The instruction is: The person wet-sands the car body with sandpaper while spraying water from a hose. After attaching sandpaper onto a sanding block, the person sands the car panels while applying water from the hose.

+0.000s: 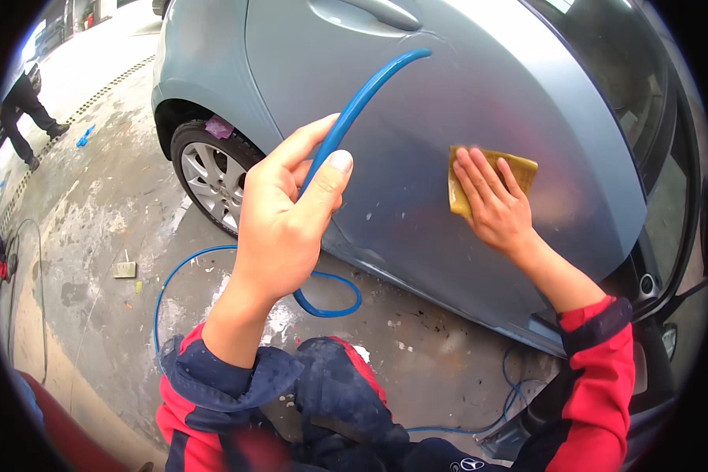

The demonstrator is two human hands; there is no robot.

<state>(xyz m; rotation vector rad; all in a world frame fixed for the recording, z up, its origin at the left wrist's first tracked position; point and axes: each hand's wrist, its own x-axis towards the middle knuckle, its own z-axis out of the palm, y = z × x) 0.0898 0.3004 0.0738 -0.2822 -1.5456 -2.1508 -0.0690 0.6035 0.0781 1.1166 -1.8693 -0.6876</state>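
Note:
My left hand (287,212) is closed around a blue air hose (363,98). The hose rises from my fingers and curves to the right, its free end in front of the car door (385,173) below the handle. My right hand (492,200) holds a yellow cloth (519,161) against the door, fingers long and nearly flat over it. The cloth's left and right edges stick out past my fingers; my thumb is hidden. The door is grey-blue, with duller, hazy patches around the cloth.
The hose trails in a loop (330,313) over the stained floor. At left are a wheel (212,169) with a purple scrap on its tyre, a small pale block (124,270) and a person's legs (27,118). More blue hose (515,393) lies at lower right.

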